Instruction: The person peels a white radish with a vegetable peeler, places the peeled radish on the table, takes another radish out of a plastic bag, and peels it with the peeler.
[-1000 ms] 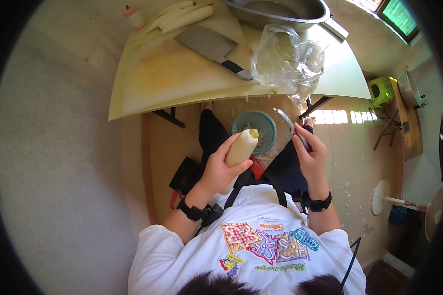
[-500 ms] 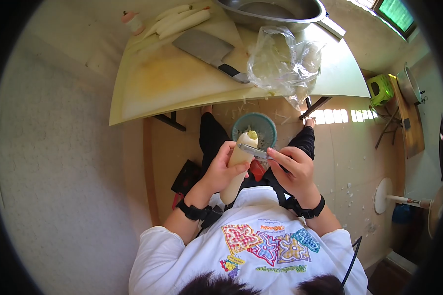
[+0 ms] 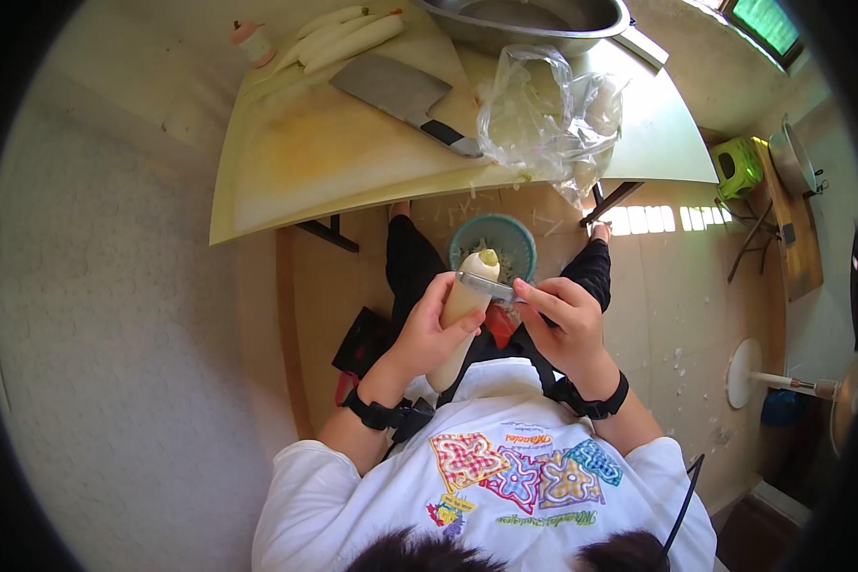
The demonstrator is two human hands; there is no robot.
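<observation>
A long white radish (image 3: 466, 303) slants up from my lap, its greenish cut top pointing away from me. My left hand (image 3: 435, 326) is wrapped round its middle. With closed fingers, my right hand (image 3: 564, 322) grips a peeler (image 3: 487, 286), whose head lies across the radish just below the top. Below them, a teal basket (image 3: 533, 250) on the floor between my feet holds pale peelings. Something red (image 3: 500, 327) shows behind the radish; I cannot make out what it is.
On the table (image 3: 658, 143) ahead lie a cleaver (image 3: 396, 91), several white radishes (image 3: 353, 43), a clear plastic bag (image 3: 543, 119) and a large metal basin (image 3: 524, 38). A white pedestal fan (image 3: 745, 374) stands at the right. Peel scraps dot the floor.
The peeler has shifted very slightly toward the left on the radish, with my right hand moving along. My left hand keeps its grip on the radish.
</observation>
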